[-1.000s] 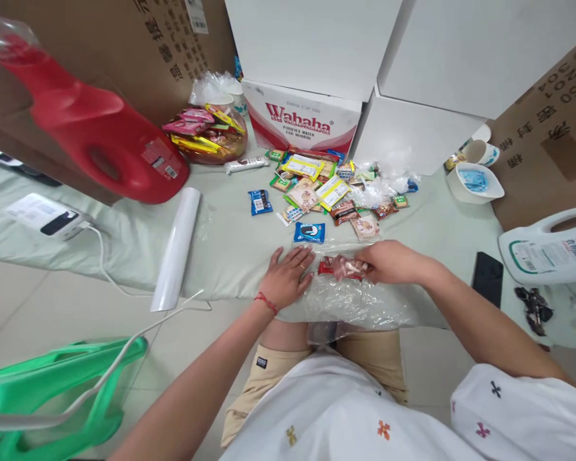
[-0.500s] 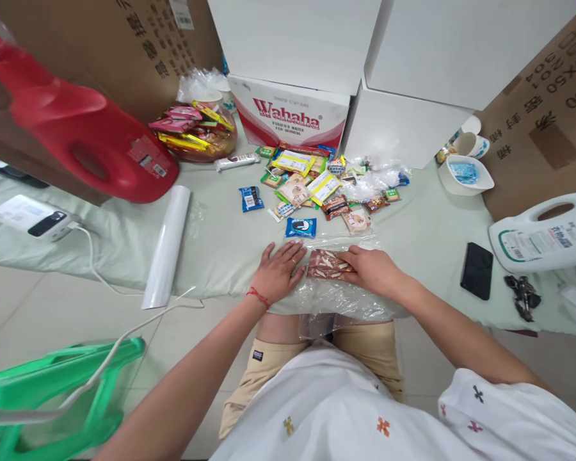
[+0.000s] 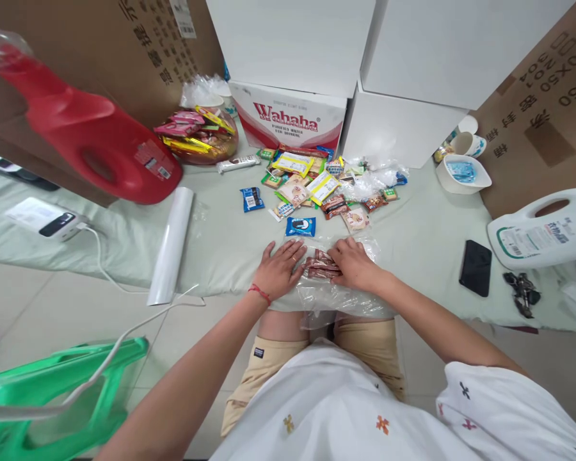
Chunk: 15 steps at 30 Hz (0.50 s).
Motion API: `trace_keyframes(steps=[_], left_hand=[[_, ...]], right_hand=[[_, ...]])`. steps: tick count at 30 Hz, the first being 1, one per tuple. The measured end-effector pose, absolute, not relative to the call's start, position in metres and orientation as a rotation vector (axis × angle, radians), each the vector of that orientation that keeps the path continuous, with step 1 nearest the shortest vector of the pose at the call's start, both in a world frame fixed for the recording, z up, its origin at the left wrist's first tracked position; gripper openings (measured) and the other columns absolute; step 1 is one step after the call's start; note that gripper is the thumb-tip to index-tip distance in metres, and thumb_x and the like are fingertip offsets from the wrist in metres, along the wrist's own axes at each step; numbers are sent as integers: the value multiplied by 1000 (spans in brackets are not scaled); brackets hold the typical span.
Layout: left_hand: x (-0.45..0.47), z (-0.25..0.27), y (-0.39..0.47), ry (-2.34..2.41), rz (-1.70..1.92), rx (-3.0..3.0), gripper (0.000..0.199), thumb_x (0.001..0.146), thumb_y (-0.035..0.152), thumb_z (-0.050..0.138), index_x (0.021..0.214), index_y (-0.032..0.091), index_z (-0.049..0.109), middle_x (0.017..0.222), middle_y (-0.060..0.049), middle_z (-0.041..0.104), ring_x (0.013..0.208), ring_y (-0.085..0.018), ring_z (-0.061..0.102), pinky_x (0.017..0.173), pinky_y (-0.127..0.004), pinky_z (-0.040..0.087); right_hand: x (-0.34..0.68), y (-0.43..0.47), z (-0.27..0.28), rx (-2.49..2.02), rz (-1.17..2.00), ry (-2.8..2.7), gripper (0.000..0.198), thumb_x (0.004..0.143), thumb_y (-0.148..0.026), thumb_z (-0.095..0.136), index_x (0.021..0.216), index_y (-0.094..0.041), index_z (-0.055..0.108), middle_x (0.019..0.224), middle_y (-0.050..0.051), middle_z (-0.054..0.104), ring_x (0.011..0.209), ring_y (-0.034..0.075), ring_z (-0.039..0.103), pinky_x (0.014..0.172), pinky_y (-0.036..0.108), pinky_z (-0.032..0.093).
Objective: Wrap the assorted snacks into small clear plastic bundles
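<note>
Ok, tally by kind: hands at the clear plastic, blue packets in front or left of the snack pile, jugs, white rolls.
Hands at the clear plastic: 2
Blue packets: 2
Jugs: 2
White rolls: 1
Total: 7

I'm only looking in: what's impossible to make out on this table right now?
All in the head view:
- Right end of the brown packaging: covered by the right hand; whether it grips or only presses is unclear.
- Lower packets in the snack pile: buried under others.
- Small print on the red bottle: too small.
- Rest of the green plastic frame: cut off by the left edge.
</note>
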<state>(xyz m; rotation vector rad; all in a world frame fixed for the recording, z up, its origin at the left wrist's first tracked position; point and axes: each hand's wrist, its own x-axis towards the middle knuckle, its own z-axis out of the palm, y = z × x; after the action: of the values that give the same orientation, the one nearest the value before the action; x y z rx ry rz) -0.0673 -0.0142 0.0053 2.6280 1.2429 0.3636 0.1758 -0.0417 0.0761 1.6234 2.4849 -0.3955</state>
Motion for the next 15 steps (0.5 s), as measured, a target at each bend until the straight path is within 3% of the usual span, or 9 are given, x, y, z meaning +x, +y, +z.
trace_keyframes(steps=[8, 15], left_hand=[[-67, 5, -14, 1250, 356, 2615, 51, 102, 41, 40, 152, 32, 47, 159, -5, 46, 148, -27, 41, 124, -58, 15], [-66, 4, -14, 1255, 337, 2630, 50, 103, 42, 39, 151, 31, 48, 159, -6, 45, 149, -26, 40, 124, -58, 14]], right_hand=[[195, -60, 76, 1481, -398, 2703, 52, 87, -29, 68, 137, -21, 56, 128, 12, 59, 120, 31, 43, 102, 44, 29], [191, -55, 76, 1476, -372, 2590, 54, 84, -29, 66, 135, -14, 56, 117, 17, 62, 113, 33, 46, 94, 43, 33]])
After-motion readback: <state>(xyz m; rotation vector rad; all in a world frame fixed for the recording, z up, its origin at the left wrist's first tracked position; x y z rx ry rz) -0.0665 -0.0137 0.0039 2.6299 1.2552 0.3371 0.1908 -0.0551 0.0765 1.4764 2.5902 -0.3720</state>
